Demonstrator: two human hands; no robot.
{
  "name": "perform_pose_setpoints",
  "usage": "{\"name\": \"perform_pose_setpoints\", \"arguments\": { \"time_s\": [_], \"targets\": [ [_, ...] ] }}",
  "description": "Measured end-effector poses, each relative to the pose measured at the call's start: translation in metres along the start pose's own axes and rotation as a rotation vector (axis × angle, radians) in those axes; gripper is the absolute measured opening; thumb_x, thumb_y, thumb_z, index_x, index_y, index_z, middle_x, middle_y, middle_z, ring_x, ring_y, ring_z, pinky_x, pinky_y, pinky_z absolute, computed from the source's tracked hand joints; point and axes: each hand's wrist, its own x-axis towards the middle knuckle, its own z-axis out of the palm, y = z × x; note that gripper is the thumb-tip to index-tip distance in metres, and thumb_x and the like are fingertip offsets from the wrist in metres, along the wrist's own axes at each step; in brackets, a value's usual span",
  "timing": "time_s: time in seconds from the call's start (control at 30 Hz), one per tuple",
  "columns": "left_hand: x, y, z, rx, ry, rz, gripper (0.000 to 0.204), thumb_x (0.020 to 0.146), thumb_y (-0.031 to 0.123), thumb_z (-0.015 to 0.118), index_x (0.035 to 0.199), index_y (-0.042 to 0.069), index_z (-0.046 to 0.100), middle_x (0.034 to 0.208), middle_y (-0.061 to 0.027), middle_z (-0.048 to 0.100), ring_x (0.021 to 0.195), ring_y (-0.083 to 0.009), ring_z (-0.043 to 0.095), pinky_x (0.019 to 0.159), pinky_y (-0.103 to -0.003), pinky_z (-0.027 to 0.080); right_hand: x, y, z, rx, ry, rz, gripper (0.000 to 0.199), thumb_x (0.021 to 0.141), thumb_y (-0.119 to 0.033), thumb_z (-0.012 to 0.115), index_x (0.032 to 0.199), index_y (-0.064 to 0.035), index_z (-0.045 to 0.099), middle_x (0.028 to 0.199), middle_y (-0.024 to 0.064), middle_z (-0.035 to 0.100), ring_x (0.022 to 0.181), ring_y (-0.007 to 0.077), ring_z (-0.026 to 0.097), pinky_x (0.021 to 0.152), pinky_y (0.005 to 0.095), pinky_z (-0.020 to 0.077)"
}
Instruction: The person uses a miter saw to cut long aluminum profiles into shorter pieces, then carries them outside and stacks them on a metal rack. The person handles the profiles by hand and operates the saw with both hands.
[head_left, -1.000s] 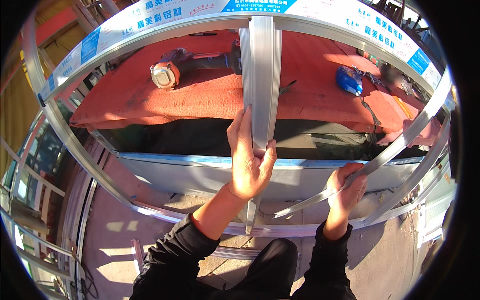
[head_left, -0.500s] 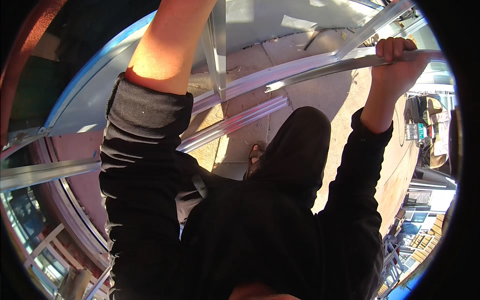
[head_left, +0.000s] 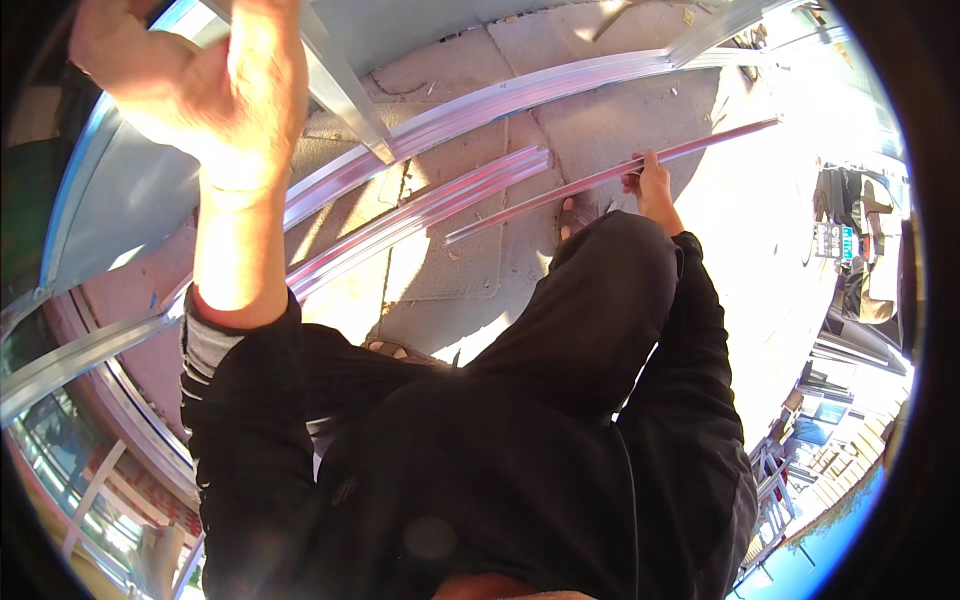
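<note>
My right hand is closed around a long, thin metal strip, low over the paving beside my bent knee. Both ends of the strip stick out past the fingers. Raised at the upper left, my left hand has its fingers apart and nothing visible in it; the fingertips run out of the picture. Close to this hand is a metal upright that meets the curved-looking bottom rail of a metal frame. Between that rail and the strip lies a loose grooved metal profile.
Pale paving with shadows lies under me. Another metal bar crosses at the left, beside a pinkish floor. A slanted frame member rises at the upper right. Dark and tan items lie at the far right.
My right hand has come down and inward from the upper right, lowering the strip away from the frame rail. My left hand has come into view, and the left arm has shifted left.
</note>
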Motion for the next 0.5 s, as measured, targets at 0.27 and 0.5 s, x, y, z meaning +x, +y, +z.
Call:
{"name": "perform_pose_setpoints", "arguments": {
  "time_s": [0.27,0.5],
  "targets": [
    [-0.335,0.009,-0.014,0.319,-1.344,-0.750,0.020,0.087,0.021,0.070,0.101,0.008,0.074,0.105,-0.0121,0.071,0.101,-0.0338,0.066,0.090,-0.045,0.053,0.060,0.066,0.023,-0.145,-0.477,0.585,0.049,0.107,-0.044,0.041,0.112,0.0010,0.059,0.087,0.0120,0.069,0.070,0.0197,0.065,0.062,0.0319,0.0539],
    [-0.388,-0.003,-0.024,0.377,-1.389,-0.840,0.017,0.091,0.020,0.067,0.098,0.004,0.069,0.099,-0.0153,0.069,0.099,-0.0365,0.065,0.086,-0.045,0.052,0.075,0.036,0.039,-0.608,-1.078,0.738,0.060,0.105,-0.053,0.042,0.106,0.0027,0.065,0.083,0.0109,0.070,0.066,0.0161,0.065,0.058,0.0281,0.0518]
  ]
}}
